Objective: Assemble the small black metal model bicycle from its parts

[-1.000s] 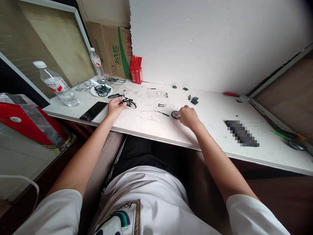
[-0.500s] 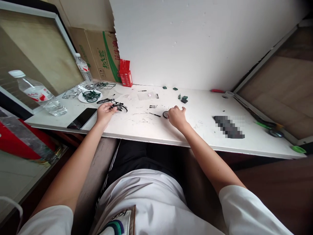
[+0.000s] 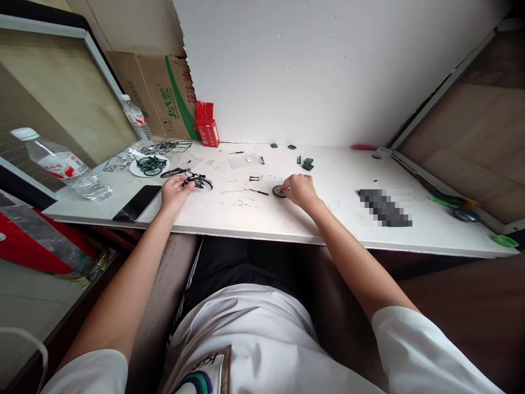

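Note:
Pinched in my left hand (image 3: 175,192) is a small black model bicycle (image 3: 199,181), held just above the white table (image 3: 246,221). My right hand (image 3: 300,190) is closed at the right edge of a small black wheel (image 3: 279,191) that lies on the table; the fingertips are at its rim, and whether they grip it or something tiny is hard to make out. Left of the wheel lies a thin black tool (image 3: 258,192), with a small black part (image 3: 254,178) just behind it.
On the left are a phone (image 3: 137,203), two water bottles (image 3: 74,169) and a white plate (image 3: 133,168) with green model parts. A red box (image 3: 208,131) stands at the back. Green pieces (image 3: 308,164) lie behind my right hand; a pixelated dark object (image 3: 385,208) lies right.
My right hand has drawn its raised fingers in and shifted slightly right, uncovering more of the wheel. My left hand still holds the bicycle. The view has shifted slightly.

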A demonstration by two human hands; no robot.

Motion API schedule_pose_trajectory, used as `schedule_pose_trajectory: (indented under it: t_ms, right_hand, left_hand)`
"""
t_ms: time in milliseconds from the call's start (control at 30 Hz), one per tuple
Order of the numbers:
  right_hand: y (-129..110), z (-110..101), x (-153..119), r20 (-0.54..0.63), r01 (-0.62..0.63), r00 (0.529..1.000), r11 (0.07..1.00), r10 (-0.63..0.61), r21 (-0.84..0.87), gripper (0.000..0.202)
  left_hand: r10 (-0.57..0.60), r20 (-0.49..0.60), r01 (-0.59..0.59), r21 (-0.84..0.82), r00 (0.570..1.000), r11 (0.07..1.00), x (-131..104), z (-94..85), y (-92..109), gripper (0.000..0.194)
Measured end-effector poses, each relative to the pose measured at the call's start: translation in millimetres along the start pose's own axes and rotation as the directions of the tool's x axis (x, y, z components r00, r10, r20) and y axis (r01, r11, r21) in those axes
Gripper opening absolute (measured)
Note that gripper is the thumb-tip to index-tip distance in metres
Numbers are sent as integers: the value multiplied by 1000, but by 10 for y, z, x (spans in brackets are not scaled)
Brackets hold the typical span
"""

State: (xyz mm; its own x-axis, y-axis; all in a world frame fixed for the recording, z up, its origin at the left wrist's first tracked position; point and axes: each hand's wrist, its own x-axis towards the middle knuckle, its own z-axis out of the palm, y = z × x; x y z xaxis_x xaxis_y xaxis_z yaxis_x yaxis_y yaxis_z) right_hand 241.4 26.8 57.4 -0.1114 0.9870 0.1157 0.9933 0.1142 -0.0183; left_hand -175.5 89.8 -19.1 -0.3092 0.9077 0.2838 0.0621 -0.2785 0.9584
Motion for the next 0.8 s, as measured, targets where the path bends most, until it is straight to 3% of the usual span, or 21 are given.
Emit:
schedule_pose_trajectory:
  t_ms: [267,467,800]
  right_hand:
    - [64,44,21,-7,60,998,998,-60,22,29]
    - [178,-29,-10,72,23,997,979,-38,200,40]
    - [234,-41,-6,22,49,998,938,-60,343,29]
  left_hand:
    - [-12,-2,12,-31,1000,999,-1,10,-8,52]
    - [-18,9,19,-35,1000,999,-1,5,-8,52]
    - [-10,7,11,-30,1000,999,1,4,-2,50]
